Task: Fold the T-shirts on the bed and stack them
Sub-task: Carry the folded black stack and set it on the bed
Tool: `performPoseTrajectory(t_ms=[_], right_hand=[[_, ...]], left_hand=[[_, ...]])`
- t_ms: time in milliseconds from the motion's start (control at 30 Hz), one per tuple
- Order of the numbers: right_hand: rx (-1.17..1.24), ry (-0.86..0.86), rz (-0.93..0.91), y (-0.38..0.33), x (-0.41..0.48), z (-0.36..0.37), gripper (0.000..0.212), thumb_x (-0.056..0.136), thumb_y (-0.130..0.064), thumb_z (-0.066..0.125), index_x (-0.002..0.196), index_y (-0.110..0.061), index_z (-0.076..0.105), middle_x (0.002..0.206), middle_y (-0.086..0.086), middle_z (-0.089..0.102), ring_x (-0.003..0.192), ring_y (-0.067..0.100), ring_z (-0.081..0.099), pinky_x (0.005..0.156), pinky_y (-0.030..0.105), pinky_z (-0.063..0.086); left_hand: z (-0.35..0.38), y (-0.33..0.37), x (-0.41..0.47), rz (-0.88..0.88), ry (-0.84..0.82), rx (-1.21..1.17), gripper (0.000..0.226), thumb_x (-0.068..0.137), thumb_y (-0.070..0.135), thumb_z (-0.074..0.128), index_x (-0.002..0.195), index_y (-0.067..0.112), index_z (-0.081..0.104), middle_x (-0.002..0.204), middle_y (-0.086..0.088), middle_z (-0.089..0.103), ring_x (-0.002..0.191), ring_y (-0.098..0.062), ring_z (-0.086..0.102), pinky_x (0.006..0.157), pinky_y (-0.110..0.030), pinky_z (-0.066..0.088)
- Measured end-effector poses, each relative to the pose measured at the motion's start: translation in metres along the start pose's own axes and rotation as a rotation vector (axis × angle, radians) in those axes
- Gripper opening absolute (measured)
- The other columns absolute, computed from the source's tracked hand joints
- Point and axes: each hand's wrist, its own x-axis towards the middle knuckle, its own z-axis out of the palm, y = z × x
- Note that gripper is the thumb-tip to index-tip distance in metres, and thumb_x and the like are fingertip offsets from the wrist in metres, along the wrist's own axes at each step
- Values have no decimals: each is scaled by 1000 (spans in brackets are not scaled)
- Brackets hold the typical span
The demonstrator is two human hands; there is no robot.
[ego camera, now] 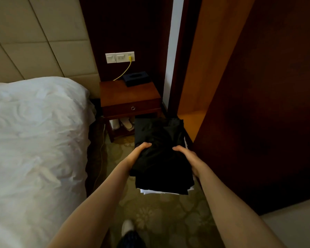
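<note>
Gripping a stack of folded shirts (161,154) by its two side edges, the left hand (140,152) and right hand (185,155) curl around it, holding it in the air over the carpet (161,212), between the bed (34,136) and a dark wooden door (258,104), near the nightstand (129,99).

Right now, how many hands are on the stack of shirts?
2. The left hand grips the stack of shirts at its left edge, the right hand at its right edge; no other hand is in view.
</note>
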Motion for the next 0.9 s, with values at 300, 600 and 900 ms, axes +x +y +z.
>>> performPoseTrajectory(t_ms=[300,600,900], right_hand=[[1,65,23,-61,110,8,58,76,-34,73,126,-11,56,111,9,64,99,24,62,81,33,50],[62,92,59,-124,211,14,66,72,-41,75,129,-15,56,117,8,64,103,24,62,77,33,50],[65,162,71,-175,280,-9,78,61,-50,77,129,-19,57,119,6,64,105,24,62,77,34,49]], left_hand=[[-29,76,96,-27,-59,2,56,65,36,72,110,6,60,100,-14,64,88,-24,61,76,-32,46],[-55,165,195,-75,-118,66,42,78,36,64,107,6,61,98,-14,65,87,-24,61,77,-32,46],[-45,220,279,-88,-176,122,28,82,33,61,97,9,63,92,-12,65,84,-22,61,77,-31,45]])
